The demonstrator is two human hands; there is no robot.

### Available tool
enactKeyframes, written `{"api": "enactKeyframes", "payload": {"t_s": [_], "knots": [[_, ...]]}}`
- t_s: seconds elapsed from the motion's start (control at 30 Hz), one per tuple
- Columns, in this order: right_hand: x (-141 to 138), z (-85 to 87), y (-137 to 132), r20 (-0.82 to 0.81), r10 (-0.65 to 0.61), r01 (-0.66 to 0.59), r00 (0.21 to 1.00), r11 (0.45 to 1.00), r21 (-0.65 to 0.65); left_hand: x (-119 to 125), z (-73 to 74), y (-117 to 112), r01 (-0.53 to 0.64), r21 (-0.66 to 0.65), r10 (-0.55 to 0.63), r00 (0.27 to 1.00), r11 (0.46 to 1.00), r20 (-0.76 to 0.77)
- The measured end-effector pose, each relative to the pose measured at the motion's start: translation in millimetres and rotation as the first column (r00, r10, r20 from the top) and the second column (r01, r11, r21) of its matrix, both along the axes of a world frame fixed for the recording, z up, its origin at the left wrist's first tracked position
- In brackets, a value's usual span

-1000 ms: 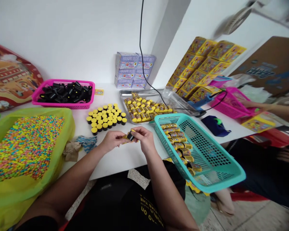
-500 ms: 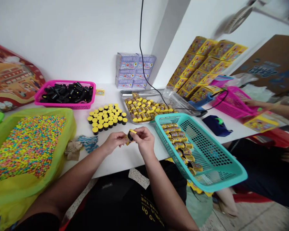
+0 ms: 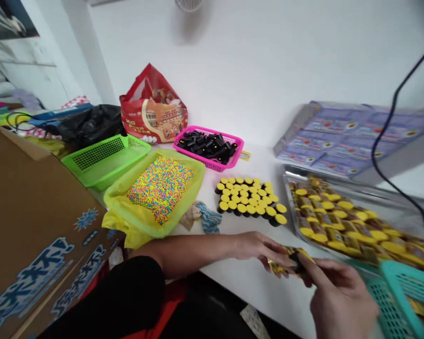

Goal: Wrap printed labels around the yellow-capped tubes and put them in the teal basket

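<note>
My left hand (image 3: 259, 252) and my right hand (image 3: 337, 296) meet over the white table (image 3: 247, 278), both pinched on a small black tube with a yellow printed wrapper (image 3: 292, 263). The picture is smeared by motion there. Just beyond stands a cluster of black tubes with yellow caps (image 3: 249, 200). A metal tray (image 3: 289, 176) at the right holds many wrapped tubes (image 3: 342, 221). A teal basket (image 3: 399, 287) shows at the lower right.
A yellow-lined bin of coloured candy beads (image 3: 160, 186), a green basket (image 3: 104, 157), a pink basket of black tubes (image 3: 208, 143) and a red bag (image 3: 151, 110) line the back. A cardboard box (image 3: 31, 226) stands at left. Purple packs (image 3: 349, 136) and a black cable (image 3: 392, 146) are right.
The view has swung left, so the box, green basket and red bag now show. My hands stay together on the tube, now lower right in the picture.
</note>
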State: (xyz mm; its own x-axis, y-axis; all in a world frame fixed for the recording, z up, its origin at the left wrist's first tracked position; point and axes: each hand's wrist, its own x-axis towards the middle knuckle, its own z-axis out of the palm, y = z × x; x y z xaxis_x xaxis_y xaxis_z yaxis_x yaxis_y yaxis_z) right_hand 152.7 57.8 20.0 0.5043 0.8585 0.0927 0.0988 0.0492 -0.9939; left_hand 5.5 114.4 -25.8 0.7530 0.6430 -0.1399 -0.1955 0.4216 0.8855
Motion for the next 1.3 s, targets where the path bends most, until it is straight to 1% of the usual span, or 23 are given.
{"api": "enactKeyframes", "payload": {"t_s": [0.07,0.13,0.23,0.37,0.43,0.47,0.53,0.63,0.73,0.8,0.87,0.93,1.03,1.13,1.23,1.3], "knots": [[-3.7,-0.9,-4.7,0.094,-0.059,0.055,0.994,0.998,0.036,1.6,-3.8,0.1,0.064,-0.011,-0.064,0.997,0.998,0.034],[-6.0,-1.9,-8.4,0.138,-0.067,0.057,0.988,0.995,0.077,2.9,-5.4,0.1,0.095,-0.023,-0.093,0.994,0.995,0.054],[-3.4,-3.3,-7.3,0.142,0.029,-0.036,0.989,0.998,0.048,3.5,-5.7,1.8,0.085,-0.038,-0.083,0.995,0.996,0.049],[8.1,-0.2,-0.2,0.230,0.216,-0.212,0.949,0.976,-0.042,2.7,-1.4,-0.4,-0.009,-0.048,0.011,0.999,0.999,0.035],[13.2,4.1,0.3,0.183,0.296,-0.286,0.937,0.955,-0.081,2.3,3.2,-5.6,-0.069,-0.082,0.071,0.997,0.994,0.023],[15.1,6.4,-0.3,0.129,0.327,-0.317,0.936,0.944,-0.092,2.0,5.7,-8.3,-0.082,-0.109,0.085,0.996,0.991,0.016],[17.4,9.2,-1.3,0.003,0.348,-0.347,0.937,0.935,-0.077,1.3,9.7,-11.5,-0.089,-0.135,0.092,0.996,0.987,0.012],[17.9,6.6,-0.7,-0.128,0.315,-0.324,0.940,0.944,-0.058,1.1,11.1,-9.8,-0.043,-0.165,0.042,0.999,0.985,-0.010],[15.6,-1.3,-2.4,-0.178,0.267,-0.275,0.947,0.961,-0.017,1.7,8.7,-7.5,-0.038,-0.174,0.037,0.999,0.984,-0.010],[14.0,-5.3,-6.4,-0.139,0.295,-0.294,0.945,0.955,0.025,1.6,7.3,-7.6,-0.037,-0.171,0.035,0.999,0.985,-0.009],[14.3,-7.0,-10.9,-0.050,0.350,-0.348,0.935,0.936,0.057,1.2,7.0,-8.0,-0.039,-0.160,0.039,0.999,0.986,-0.002],[16.7,-6.8,-14.0,0.074,0.378,-0.381,0.923,0.923,0.048,0.9,7.9,-8.1,-0.042,-0.148,0.042,0.999,0.988,0.001],[21.0,-5.8,-15.0,0.239,0.364,-0.378,0.900,0.926,0.012,1.5,10.0,-8.8,-0.084,-0.144,0.079,0.996,0.986,-0.037],[22.1,-7.1,-13.5,0.269,0.403,-0.417,0.875,0.909,-0.004,2.6,11.6,-11.3,-0.139,-0.159,0.133,0.990,0.977,-0.046],[21.1,-10.9,-12.1,0.254,0.460,-0.470,0.851,0.882,-0.023,3.6,12.2,-14.0,-0.142,-0.182,0.144,0.990,0.973,-0.004],[20.6,-13.3,-11.8,0.240,0.468,-0.481,0.850,0.877,-0.009,4.2,12.3,-15.1,-0.145,-0.182,0.149,0.989,0.973,0.011]]}}
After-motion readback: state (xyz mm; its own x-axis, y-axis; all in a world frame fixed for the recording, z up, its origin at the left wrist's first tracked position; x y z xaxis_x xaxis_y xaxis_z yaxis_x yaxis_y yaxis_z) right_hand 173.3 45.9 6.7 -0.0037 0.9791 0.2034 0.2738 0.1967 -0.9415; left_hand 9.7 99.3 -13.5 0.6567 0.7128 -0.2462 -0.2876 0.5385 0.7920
